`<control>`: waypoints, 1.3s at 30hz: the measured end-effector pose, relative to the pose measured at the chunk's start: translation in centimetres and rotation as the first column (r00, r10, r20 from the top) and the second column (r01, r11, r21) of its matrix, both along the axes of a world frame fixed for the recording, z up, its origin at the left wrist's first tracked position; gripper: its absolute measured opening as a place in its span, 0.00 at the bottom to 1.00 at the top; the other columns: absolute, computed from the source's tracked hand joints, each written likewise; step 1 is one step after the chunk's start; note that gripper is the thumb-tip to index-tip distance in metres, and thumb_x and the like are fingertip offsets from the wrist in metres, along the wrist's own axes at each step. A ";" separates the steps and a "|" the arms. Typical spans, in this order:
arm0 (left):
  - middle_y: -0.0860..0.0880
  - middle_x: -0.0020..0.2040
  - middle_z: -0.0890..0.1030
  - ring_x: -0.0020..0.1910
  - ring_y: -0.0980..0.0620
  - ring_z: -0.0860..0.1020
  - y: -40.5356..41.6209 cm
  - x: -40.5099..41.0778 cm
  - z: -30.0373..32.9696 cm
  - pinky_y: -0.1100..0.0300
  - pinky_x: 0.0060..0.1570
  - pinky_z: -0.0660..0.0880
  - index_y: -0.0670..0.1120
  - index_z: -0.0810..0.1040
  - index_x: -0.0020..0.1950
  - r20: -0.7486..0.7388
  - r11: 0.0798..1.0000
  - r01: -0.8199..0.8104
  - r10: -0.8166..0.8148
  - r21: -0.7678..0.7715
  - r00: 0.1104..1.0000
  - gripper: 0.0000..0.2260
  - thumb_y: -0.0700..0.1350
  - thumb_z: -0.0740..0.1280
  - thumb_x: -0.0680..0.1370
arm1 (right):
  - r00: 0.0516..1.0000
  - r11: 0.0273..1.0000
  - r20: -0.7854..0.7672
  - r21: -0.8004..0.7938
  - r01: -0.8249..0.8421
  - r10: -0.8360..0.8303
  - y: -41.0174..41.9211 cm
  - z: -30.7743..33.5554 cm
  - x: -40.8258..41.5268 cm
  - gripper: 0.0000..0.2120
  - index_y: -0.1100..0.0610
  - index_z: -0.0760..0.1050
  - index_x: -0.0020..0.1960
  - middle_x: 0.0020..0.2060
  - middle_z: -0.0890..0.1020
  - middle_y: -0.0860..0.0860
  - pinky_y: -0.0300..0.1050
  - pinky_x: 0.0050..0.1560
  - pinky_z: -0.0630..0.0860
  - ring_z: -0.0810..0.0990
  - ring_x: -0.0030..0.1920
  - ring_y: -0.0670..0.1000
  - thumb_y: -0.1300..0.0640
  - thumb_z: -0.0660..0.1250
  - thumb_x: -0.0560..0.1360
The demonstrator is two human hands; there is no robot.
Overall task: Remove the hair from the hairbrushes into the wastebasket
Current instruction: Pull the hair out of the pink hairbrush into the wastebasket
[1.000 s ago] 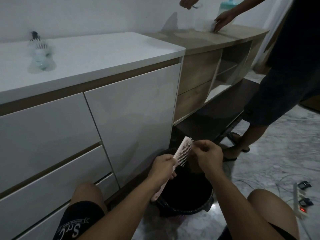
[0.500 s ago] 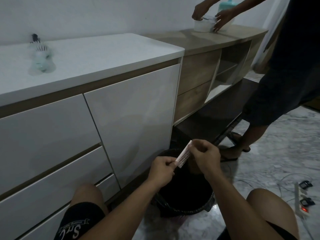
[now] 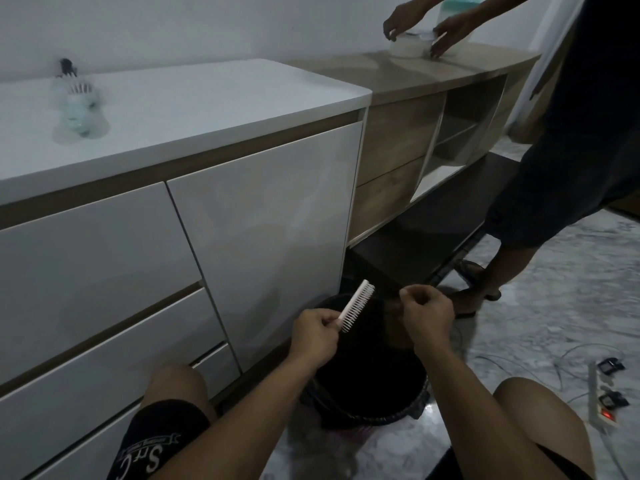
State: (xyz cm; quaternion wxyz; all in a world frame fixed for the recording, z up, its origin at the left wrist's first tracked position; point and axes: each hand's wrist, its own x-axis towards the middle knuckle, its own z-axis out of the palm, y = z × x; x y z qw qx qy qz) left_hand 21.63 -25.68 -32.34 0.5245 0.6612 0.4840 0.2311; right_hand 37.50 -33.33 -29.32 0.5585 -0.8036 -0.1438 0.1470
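Observation:
My left hand (image 3: 313, 332) grips the handle of a pale pink hairbrush (image 3: 356, 308), holding it tilted with its teeth facing right, above the black wastebasket (image 3: 412, 408) on the floor between my knees. To the right of the brush, a short gap away, my right hand (image 3: 427, 311) hovers over the basket with fingertips pinched together; any hair between them is too dark to make out. A second brush (image 3: 78, 86) with a dark handle stands in a clear holder on the white counter at far left.
White drawer cabinet (image 3: 263, 216) stands right behind the basket, a wooden shelf unit (image 3: 398, 161) beside it. Another person (image 3: 561, 168) stands at right, hands on a white container (image 3: 408, 45). A power strip (image 3: 604, 401) and cables lie on the marble floor at right.
My right hand has pulled away from the brush teeth to the right, fingers still pinched. The brush stays in my left hand. The other person's hands now both rest on the container.

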 end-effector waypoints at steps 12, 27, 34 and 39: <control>0.49 0.33 0.80 0.28 0.52 0.75 0.2 0.0 -1.3 0.59 0.31 0.72 0.51 0.81 0.40 -0.016 0.979 0.013 -0.016 -0.205 1.000 0.08 0.38 0.67 0.75 | 0.933 0.990 -0.357 -0.115 -0.086 0.040 -1.4 -3.3 1.1 0.02 0.58 0.79 0.36 0.30 0.82 0.57 0.56 0.41 0.81 0.82 0.34 0.60 0.59 0.70 0.65; 0.46 0.36 0.81 0.32 0.50 0.78 0.2 2.6 -2.3 0.55 0.34 0.75 0.48 0.80 0.46 -0.066 0.949 0.064 -0.088 -0.309 0.994 0.08 0.36 0.64 0.77 | 0.966 0.896 -0.146 -0.364 -0.255 0.216 1.1 -5.5 4.6 0.27 0.58 0.75 0.67 0.60 0.81 0.57 0.42 0.61 0.72 0.79 0.61 0.56 0.61 0.73 0.69; 0.45 0.40 0.82 0.34 0.51 0.80 0.7 2.9 -2.6 0.60 0.33 0.76 0.48 0.79 0.44 -0.021 0.925 0.061 -0.074 -0.375 0.997 0.11 0.31 0.65 0.73 | 0.962 0.909 -0.169 -0.327 -0.259 0.213 1.6 -5.7 4.5 0.20 0.60 0.78 0.63 0.56 0.83 0.56 0.42 0.58 0.73 0.81 0.58 0.56 0.63 0.70 0.70; 0.43 0.41 0.81 0.35 0.50 0.81 0.4 3.5 -2.1 0.61 0.31 0.77 0.44 0.79 0.45 0.072 0.905 0.055 -0.027 -0.421 0.997 0.12 0.28 0.64 0.73 | 0.808 0.901 -0.481 -0.077 -0.427 0.341 1.7 -4.5 2.5 0.22 0.54 0.72 0.63 0.49 0.84 0.55 0.51 0.48 0.81 0.84 0.47 0.52 0.52 0.74 0.72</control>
